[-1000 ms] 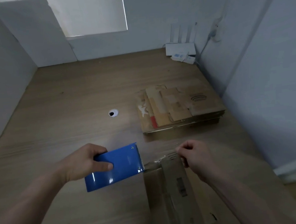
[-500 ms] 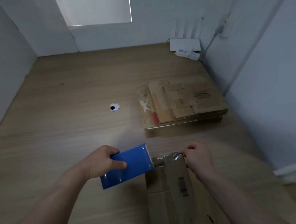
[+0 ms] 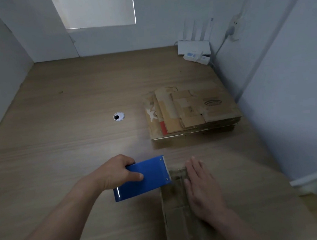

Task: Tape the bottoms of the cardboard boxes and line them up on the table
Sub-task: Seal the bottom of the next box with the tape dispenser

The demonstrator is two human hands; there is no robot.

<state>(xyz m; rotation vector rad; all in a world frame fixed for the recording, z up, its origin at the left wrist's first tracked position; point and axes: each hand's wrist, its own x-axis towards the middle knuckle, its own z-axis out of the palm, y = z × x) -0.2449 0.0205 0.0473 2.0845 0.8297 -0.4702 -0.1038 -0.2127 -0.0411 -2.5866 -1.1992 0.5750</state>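
1. Left hand: enters from 7 o'clock. Its grip is clenched on the rear of the blue tape dispenser, with the thumb on the broad face and the fingers wrapped over the far edge
2. Blue tape dispenser: a flat-sided blue body, tilted, with its riveted front end pointing to 3 o'clock. That end lies just beside the far left corner of the cardboard box; whether they touch cannot be told
3. Right hand: enters from 5 o'clock. Its grip is released, with the fingers straight and close together. The palm is pressed flat on the upper face of the cardboard box, fingertips toward 12 o'clock
4. Cardboard box: the task's thing in work, at 6 o'clock of the view. It stands on the near part of the counter and runs off the lower edge of the frame
5. Clear tape: a glossy strip along the upper face of the box, running from the far end toward 6 o'clock and partly covered by the right hand
6. Stack of flattened cardboard boxes: lies flat on the counter at 1 o'clock from the hands, well apart from the box in work, near the right wall
7. Cable grommet: a round silver-rimmed hole in the wood-grain counter, at 9 o'clock from the stack
8. Router: white, antennas upright, in the far right corner at 1 o'clock
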